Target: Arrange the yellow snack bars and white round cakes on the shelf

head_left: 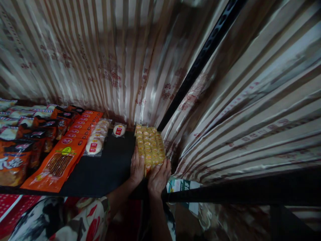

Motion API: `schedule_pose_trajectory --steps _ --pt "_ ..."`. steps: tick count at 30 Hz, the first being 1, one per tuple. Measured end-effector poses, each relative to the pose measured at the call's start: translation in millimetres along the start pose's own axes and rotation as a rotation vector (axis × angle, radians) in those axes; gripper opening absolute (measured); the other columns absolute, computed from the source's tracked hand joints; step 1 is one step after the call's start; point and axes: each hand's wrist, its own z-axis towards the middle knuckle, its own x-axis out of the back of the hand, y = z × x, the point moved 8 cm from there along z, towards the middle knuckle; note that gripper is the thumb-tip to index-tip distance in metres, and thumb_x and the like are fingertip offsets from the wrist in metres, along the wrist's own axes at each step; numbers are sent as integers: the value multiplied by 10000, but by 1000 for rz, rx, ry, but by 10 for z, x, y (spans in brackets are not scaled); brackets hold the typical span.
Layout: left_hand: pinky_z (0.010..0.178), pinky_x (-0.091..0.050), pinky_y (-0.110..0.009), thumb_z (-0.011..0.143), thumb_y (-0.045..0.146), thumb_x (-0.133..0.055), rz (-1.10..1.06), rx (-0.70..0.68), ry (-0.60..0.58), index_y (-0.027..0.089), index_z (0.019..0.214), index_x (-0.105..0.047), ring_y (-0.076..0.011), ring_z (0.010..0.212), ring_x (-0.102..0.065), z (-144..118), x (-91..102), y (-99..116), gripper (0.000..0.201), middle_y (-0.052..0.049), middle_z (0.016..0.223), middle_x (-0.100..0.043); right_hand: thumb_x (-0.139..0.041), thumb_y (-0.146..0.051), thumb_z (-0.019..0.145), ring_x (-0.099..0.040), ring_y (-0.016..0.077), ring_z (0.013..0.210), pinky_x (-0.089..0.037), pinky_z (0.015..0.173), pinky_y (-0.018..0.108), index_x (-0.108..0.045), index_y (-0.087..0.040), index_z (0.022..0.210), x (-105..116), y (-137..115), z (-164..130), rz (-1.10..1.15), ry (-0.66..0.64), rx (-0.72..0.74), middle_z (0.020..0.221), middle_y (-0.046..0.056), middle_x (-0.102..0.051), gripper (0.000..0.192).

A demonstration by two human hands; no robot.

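Head view: we've got yellow pack [149,144] between both hands, fingers partly curled. Left hand [137,166] on its left side, right hand [159,175] on near right corner. Pack at right end of black shelf [110,170], near dark post [198,63]; orange packets [59,160] well left.

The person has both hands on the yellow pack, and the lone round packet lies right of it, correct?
No: the head view shows the lone round packet left of the yellow pack. The left hand and right hand are indeed on it.
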Motion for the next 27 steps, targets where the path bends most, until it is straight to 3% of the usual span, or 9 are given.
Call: schedule_pose_trajectory --steps 11,16,21,27 --pt "1146 -150 -368 919 365 -172 -119 24 -11 59 1417 -193 -187 1381 -182 5 60 12 585 -152 1496 -203 -223 -357 936 -289 297 1305 -306 994 515 -391 -49 1323 132 -54 33 -48 -6 57 1372 236 -365 522" --pt "1146 -148 -369 901 361 -210 2 2 10 69 1420 -189 -190 1381 -187 37 117 -22 596 -149 1494 -207 -330 -418 903 -253 303 1321 -293 1002 520 -427 -56 1307 104 -202 127 -153 -41 184 1386 223 -365 551" --pt "1138 -172 -392 905 354 -212 90 -114 -7 63 1428 -163 -212 1379 -192 52 97 30 601 -156 1495 -197 -361 -443 889 -209 306 1337 -284 999 530 -426 -106 1326 9 -274 160 -210 -74 276 1403 189 -361 555" --pt "1135 -186 -396 908 338 -213 118 -183 -16 72 1438 -121 -207 1384 -177 64 18 93 600 -147 1502 -181 -365 -422 892 -350 293 1244 -319 968 500 -495 -132 1276 -69 -212 144 -222 -83 243 1337 178 -433 498"
